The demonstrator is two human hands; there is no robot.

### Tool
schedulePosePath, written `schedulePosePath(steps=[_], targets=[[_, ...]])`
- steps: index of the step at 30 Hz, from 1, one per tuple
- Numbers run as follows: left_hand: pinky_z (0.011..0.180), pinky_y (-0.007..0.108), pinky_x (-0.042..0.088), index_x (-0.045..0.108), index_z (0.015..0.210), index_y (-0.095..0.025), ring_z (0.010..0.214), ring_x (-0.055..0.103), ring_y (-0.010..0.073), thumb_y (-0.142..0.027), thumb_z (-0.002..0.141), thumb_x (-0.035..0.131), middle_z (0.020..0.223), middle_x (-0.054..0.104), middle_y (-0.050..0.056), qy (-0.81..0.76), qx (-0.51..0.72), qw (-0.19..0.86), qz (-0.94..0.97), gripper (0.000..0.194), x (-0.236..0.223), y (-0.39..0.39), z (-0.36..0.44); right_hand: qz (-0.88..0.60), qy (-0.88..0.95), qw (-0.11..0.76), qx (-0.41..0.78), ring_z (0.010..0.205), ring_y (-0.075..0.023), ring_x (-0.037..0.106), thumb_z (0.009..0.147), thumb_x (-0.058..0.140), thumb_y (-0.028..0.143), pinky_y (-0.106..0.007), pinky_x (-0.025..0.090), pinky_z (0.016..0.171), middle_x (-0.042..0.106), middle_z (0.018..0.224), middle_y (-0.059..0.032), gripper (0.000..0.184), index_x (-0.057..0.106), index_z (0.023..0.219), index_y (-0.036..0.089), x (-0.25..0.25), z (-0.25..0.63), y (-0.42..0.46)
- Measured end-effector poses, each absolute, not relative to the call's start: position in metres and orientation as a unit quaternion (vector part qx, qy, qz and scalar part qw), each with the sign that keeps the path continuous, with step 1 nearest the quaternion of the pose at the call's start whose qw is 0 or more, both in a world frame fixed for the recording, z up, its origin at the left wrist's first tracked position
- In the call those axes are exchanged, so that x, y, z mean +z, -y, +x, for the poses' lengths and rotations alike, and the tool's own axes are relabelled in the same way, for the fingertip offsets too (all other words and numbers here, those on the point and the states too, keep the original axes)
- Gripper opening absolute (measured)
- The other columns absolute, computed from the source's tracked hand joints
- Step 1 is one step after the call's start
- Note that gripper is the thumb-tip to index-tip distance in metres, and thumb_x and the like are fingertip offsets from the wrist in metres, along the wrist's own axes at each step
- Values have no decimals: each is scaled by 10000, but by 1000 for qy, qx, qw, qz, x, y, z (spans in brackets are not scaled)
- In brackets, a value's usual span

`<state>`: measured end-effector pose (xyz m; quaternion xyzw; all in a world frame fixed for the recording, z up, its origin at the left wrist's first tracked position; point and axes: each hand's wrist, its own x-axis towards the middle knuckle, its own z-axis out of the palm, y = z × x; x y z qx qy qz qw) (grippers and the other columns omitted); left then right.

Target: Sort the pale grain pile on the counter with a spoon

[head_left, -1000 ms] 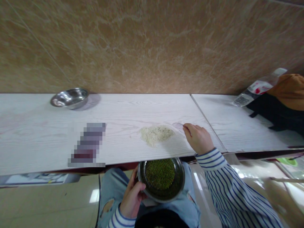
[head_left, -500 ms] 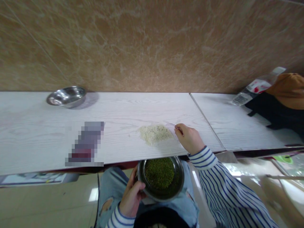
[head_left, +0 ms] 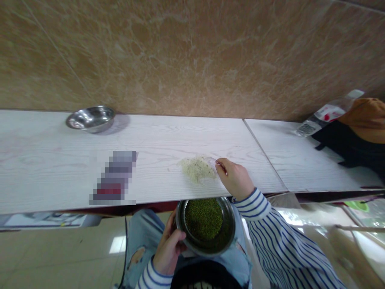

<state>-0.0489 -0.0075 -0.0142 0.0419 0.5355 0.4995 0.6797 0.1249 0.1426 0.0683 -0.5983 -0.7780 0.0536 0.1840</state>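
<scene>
My left hand (head_left: 172, 245) grips the left rim of a steel bowl (head_left: 230, 237), thumb on top, holding it over my lap just below the table edge. Green mung beans (head_left: 206, 218) lie inside it. Above the tabletop, my right hand (head_left: 235, 176) pinches a thin clear plastic piece (head_left: 211, 161), spoon-like in look, though its full shape is hard to make out. It touches the right side of a flat heap of pale, rice-like grains (head_left: 197, 170) with a few darker specks among them.
A second steel bowl (head_left: 91, 119) stands at the back left by the wall. A blurred-out flat object (head_left: 116, 176) lies left of the heap. At the right are a plastic bottle (head_left: 319, 118) and a brown and black cloth item (head_left: 361, 128). The table's front edge runs above my lap.
My right hand has moved slightly left, bringing the clear piece onto the grain heap. My left hand still holds the bowl; the whole view has shifted a little.
</scene>
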Motion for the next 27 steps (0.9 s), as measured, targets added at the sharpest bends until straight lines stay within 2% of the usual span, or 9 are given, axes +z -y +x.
schedulePosePath(steps=[4,8,12,16,22,27], targets=[[463,275,432,343,1369,-266,672,498,163,-122,565,548,1142,561,67,-533,501,680,42,842,-15,8,-52,-572,793,201,59,696,-157,624,878,414,266,-257,421,637,689,814,-40,219,604,970,204,71,120,-137],[485,249,428,377,1348,-261,669,488,148,-119,571,558,1031,591,52,-525,514,678,31,810,-14,8,-54,-559,805,192,56,767,-166,627,890,417,282,-277,428,692,690,850,-45,225,606,987,206,72,119,-133],[489,249,431,393,1335,-260,674,490,144,-111,566,554,1086,582,52,-523,515,679,23,800,-14,8,-54,-544,816,188,48,783,-164,625,897,417,293,-294,426,721,691,856,-44,226,605,992,212,73,122,-131],[455,246,416,399,1334,-258,621,469,134,-111,563,556,1018,596,46,-524,513,680,33,800,-13,8,-53,-534,824,183,47,775,-157,622,901,419,306,-292,416,724,689,843,-40,222,604,987,217,73,125,-127],[481,246,430,402,1338,-277,671,512,148,-121,559,574,1083,600,49,-532,511,674,29,812,-14,8,-53,-513,839,173,58,766,-142,615,908,409,310,-279,400,710,688,836,-30,230,604,993,223,74,128,-120],[484,258,435,392,1349,-280,662,509,151,-131,563,579,1035,615,40,-535,508,675,33,821,-13,8,-53,-515,838,179,34,790,-146,613,914,405,319,-286,379,711,690,843,-35,242,614,988,220,78,134,-121]])
